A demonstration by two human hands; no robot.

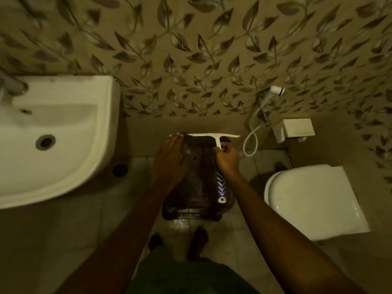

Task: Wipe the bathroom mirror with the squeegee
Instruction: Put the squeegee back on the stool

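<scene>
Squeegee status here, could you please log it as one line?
right hand: grips squeegee | left hand: flat on dark container | mirror: not in view

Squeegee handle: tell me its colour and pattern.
The squeegee handle is dark blue with white chevron stripes and a white ring end, seen in the head view.

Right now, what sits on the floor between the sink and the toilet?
In the head view, a dark mirror panel stands there, left hand on it, right hand gripping the squeegee.

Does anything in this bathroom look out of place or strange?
Yes. A dark panel, probably the mirror, lies low near the floor, not on the wall. The right hand grips the squeegee; water drops lie on the tiles.
</scene>
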